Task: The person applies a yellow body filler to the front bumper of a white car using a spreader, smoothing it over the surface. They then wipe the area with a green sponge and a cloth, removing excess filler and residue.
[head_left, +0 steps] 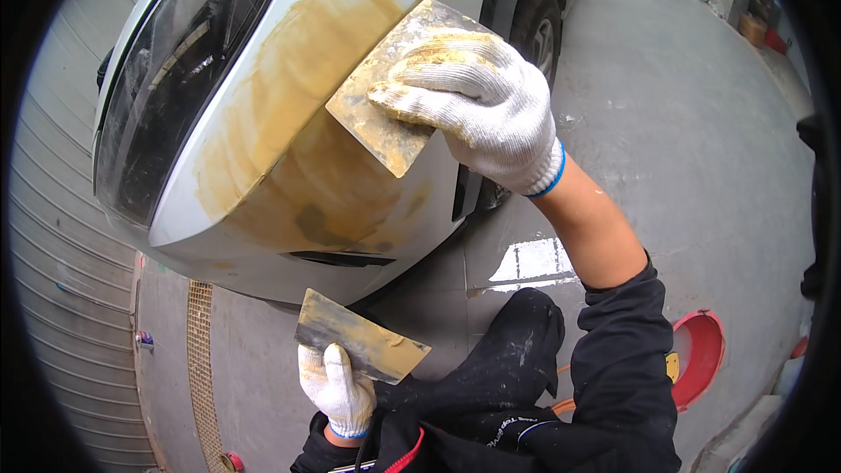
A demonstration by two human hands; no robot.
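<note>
The gloved right hand (495, 109) has its fingers closed on a square filler spreader (392, 140) at the white, yellow-smeared car panel (293, 88); contact is hard to judge. Lower down, the left hand (337, 392) pinches a rectangular, filler-coated spreader (372, 339) between thumb and fingers.
</note>
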